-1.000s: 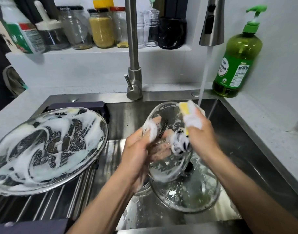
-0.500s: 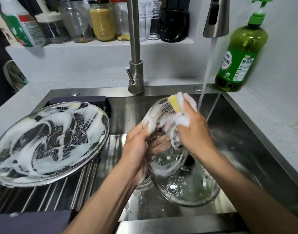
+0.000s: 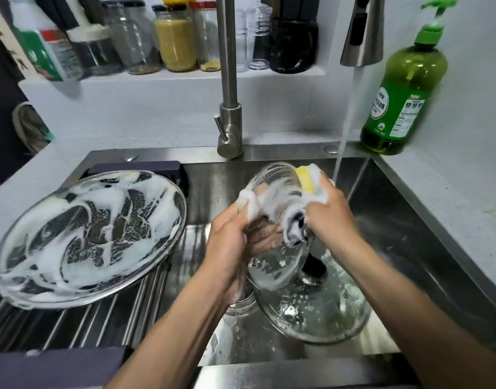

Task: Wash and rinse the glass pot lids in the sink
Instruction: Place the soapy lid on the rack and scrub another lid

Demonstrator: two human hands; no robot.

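Three glass lids are in view. One small lid [image 3: 277, 220] is held tilted above the sink [image 3: 395, 220], its foamy face turned toward the camera. The left hand [image 3: 230, 242] grips its left edge, fingers curled behind the glass and showing through it, suds on the thumb. The right hand [image 3: 331, 214] clutches a yellow sponge [image 3: 308, 182] thick with white foam and presses it against the lid's upper right rim, just above the lid's soapy black knob [image 3: 296, 228]. Below them a second lid [image 3: 314, 310] lies in the basin, wet, its dark knob [image 3: 314, 266] pointing up. A large lid [image 3: 87, 234] smeared with lather rests tilted on the drying rack [image 3: 81, 327] over the left part of the sink, well apart from the hands. Water [image 3: 349, 113] runs from the spray head [image 3: 362, 32] down into the basin, passing just beside the sponge. The faucet post [image 3: 228, 80] stands behind the sink, a green soap bottle [image 3: 404, 88] on the counter at the right corner, and jars [image 3: 174, 37] line the shelf behind
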